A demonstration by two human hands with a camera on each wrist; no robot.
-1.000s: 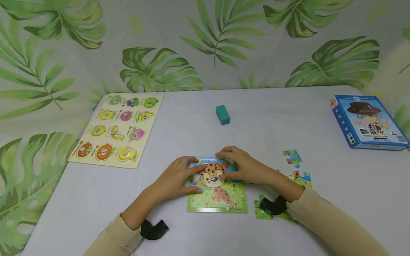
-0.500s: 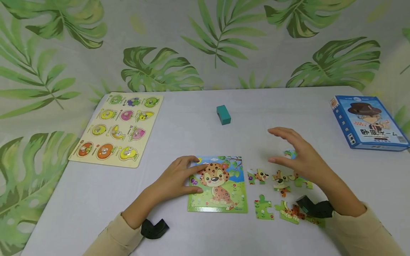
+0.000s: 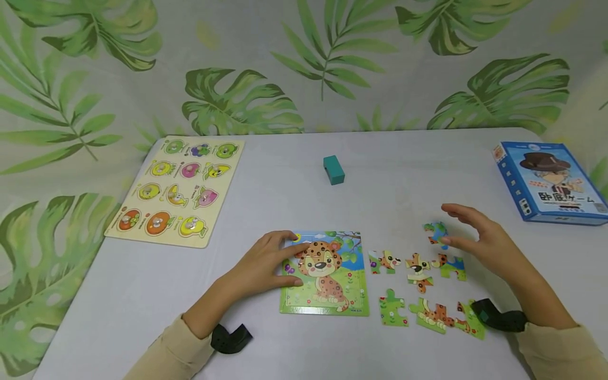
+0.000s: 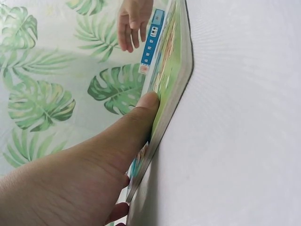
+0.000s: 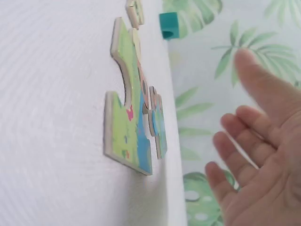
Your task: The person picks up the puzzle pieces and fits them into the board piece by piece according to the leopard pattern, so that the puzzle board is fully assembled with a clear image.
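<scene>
A leaf-print cloth (image 3: 304,105) hangs behind a white table (image 3: 280,184). Toward the left lies a cream fruit board (image 3: 153,206), its captions too small to read. At the far right, a blue box (image 3: 551,182) bears the title 卧底ゲーム beneath a figure in a hat. The leopard puzzle (image 3: 330,277) lies flat near the table's middle; the cub's head points to the far edge, its feet toward the person. It looks nearly square, so I cannot tell a long axis; the tiny lettering at its lower right is illegible. The left hand (image 3: 266,261) rests relaxed, spread fingers on the puzzle's upper left, thumb on its left side. The right hand (image 3: 489,248), fingers parted and empty, hovers beside the loose pieces (image 3: 420,272), right of the puzzle; the lower middle one slants down rightward. Farther back sits a teal block (image 3: 334,170).
</scene>
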